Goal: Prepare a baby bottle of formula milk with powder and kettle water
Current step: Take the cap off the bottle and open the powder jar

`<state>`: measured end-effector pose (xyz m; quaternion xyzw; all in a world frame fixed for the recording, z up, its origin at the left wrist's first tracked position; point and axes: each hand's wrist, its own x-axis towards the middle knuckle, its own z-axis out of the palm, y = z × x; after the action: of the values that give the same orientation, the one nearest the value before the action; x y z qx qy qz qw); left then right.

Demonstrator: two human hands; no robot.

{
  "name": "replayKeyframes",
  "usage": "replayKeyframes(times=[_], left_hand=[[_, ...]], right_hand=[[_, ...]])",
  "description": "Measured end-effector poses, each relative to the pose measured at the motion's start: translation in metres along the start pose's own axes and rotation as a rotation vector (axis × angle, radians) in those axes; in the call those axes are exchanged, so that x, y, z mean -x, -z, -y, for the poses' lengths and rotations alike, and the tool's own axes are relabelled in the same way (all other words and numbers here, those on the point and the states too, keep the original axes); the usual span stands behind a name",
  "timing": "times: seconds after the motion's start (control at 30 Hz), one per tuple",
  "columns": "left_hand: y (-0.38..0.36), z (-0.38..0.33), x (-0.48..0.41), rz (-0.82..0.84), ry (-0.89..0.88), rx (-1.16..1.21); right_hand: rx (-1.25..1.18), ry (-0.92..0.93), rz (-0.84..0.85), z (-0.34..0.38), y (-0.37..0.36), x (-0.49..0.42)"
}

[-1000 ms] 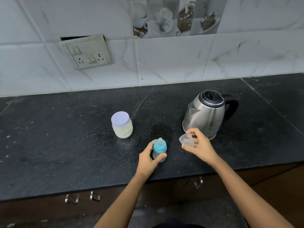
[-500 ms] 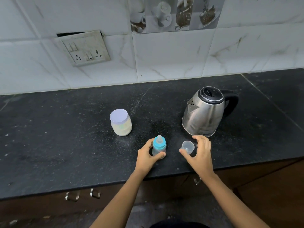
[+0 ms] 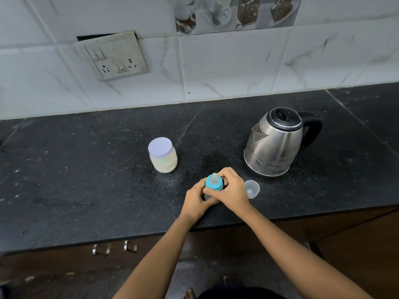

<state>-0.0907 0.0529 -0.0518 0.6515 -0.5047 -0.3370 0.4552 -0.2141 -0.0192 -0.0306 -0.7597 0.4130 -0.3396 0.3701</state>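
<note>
Near the lower middle of the frame, one baby bottle (image 3: 212, 186) stands upright on the black stone counter (image 3: 86, 169), close to its front edge. Both hands close on it: the left hand (image 3: 195, 202) wraps the bottle's body from the left, and the right hand (image 3: 232, 190) clasps the blue collar just under the teat, fingers curled over the top. Just to the right of that hand one clear cap (image 3: 251, 188) sits mouth up, apart from the bottle and near the foot of the single steel kettle (image 3: 274, 145). The kettle stands right of centre with its black handle turned right and its spout left. One powder jar (image 3: 163, 155), lid on, stands up and left of the bottle, well clear of it. Wide bare counter stretches away left of the jar and behind everything, up to the tiled wall (image 3: 226, 67). A switch plate (image 3: 114, 56) hangs in the upper left.
</note>
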Motion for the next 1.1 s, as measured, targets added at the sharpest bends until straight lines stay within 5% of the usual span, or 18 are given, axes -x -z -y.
replayKeyframes(times=[0.13, 0.37, 0.53, 0.67, 1.1], left_hand=[[0.001, 0.002, -0.001, 0.023, 0.018, 0.000], [0.001, 0.001, -0.001, 0.035, 0.033, -0.017], [-0.001, 0.003, 0.000, 0.026, 0.035, -0.017], [-0.003, 0.004, 0.000, 0.032, 0.014, 0.006], [-0.006, 0.012, 0.000, 0.033, 0.067, 0.057]], right_hand=[[-0.041, 0.041, 0.196, -0.002, 0.013, -0.014], [0.112, 0.110, 0.779, 0.013, 0.056, -0.060], [-0.048, -0.089, 0.439, -0.013, 0.056, -0.030], [-0.011, 0.052, 0.446, -0.010, 0.038, -0.004], [-0.352, -0.119, 0.219, 0.025, 0.087, -0.031]])
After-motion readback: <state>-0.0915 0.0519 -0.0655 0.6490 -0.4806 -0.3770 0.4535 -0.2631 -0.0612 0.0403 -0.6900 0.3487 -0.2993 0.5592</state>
